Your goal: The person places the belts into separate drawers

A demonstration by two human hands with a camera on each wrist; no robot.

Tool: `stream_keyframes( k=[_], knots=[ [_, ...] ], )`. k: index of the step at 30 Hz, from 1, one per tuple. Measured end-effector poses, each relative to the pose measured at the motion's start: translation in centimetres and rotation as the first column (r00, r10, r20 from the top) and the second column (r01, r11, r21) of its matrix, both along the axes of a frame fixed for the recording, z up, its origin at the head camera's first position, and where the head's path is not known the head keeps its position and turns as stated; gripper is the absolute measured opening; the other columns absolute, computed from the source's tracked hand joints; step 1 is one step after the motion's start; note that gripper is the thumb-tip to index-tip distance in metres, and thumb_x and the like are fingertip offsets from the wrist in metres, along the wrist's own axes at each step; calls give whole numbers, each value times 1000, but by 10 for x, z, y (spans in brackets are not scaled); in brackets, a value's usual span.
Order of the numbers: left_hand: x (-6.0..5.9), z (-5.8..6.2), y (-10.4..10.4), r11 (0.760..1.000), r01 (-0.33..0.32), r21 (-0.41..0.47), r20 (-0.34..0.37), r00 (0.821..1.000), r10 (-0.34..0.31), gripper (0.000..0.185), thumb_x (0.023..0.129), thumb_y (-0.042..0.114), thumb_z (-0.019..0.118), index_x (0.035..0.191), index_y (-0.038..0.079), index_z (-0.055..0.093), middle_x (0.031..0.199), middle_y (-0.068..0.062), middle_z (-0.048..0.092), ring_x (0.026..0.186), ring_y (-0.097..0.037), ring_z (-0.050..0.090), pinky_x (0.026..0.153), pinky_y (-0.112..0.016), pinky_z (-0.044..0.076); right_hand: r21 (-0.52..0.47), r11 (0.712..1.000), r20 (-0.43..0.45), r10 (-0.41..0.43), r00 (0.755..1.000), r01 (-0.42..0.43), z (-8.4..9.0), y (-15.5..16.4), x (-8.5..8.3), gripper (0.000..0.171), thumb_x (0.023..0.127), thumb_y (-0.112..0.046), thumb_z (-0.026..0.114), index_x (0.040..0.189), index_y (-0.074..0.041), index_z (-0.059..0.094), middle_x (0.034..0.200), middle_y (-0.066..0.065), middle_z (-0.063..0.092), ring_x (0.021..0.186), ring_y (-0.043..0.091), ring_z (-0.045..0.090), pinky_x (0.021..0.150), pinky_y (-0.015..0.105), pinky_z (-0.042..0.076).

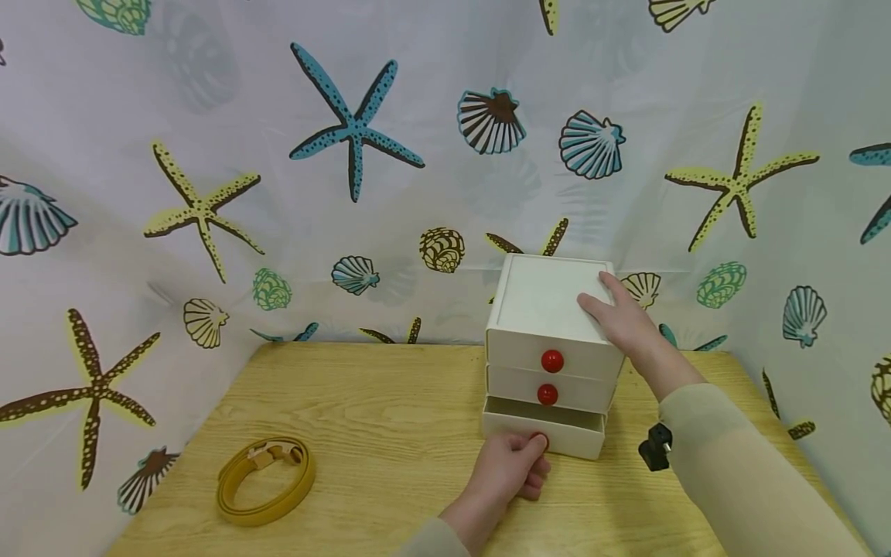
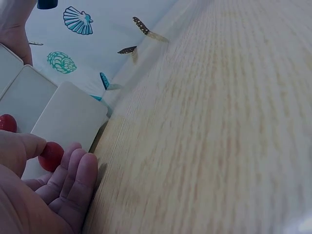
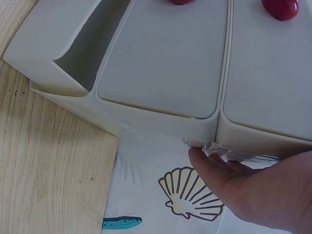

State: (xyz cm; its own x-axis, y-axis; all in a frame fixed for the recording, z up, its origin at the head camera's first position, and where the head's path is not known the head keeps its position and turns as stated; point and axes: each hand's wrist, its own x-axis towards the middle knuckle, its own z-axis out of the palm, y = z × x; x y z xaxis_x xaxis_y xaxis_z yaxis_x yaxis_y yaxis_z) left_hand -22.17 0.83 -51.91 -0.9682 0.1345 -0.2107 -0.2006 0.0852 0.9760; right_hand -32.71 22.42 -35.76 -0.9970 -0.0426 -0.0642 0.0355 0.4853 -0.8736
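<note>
A small white three-drawer cabinet [image 1: 546, 298] stands on the wooden table with red knobs on its front. Its bottom drawer [image 1: 574, 439] is pulled partly out, and the inside I can see of it is bare. Thumb and index finger of my left hand [image 1: 504, 468] pinch that drawer's red knob [image 2: 51, 157], while the other fingers curl loosely below. My right hand [image 1: 629, 321] rests at the cabinet's upper right edge, thumb and index finger reaching over the top and the other fingers against the side. The middle and top drawers are closed.
A coiled yellow belt [image 1: 261, 514] with a buckle lies on the table [image 1: 362, 418] at left. Behind and beside the table hangs a white curtain [image 1: 431, 70] printed with starfish and shells. Clear plastic [image 3: 243, 154] shows along the cabinet's side by my right fingers.
</note>
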Motion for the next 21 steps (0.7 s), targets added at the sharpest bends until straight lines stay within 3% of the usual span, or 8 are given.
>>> stream_keyframes(
  k=[21],
  knots=[
    [12,1,-6,999,33,-3,5,999,-33,38,110,29,70,90,-2,76,77,-4,72,58,-12,62,55,-29,60,9,1000,-2,-2,1000,2,0,0,-1,84,116,-50,48,179,-23,0,183,21,-2,166,51,3,127,76,12]
  ],
)
